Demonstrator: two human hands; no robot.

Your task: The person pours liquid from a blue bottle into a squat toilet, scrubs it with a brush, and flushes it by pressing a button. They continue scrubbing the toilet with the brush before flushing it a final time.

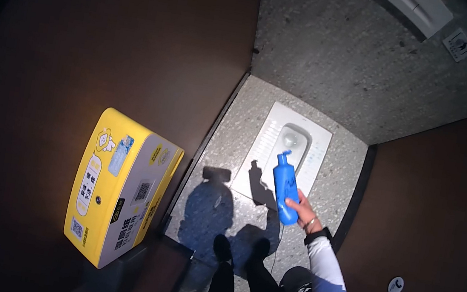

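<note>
A blue bottle (285,190) with a blue cap is in my right hand (305,212), whose fingers are wrapped round its lower part. The bottle is tilted, its cap end pointing up the view, above a white squat toilet (268,128) set in the speckled floor. A dark band is on my right wrist. My left hand is not in view; only a bit of blue, perhaps a sleeve or glove, shows at the bottom edge.
A yellow and white dispenser box (132,197) hangs on the brown left wall (122,39). A white fixture (414,10) and a sign (458,45) are on the grey back wall. Round stickers (396,285) mark the right wall. A black rounded object (296,283) is near my legs.
</note>
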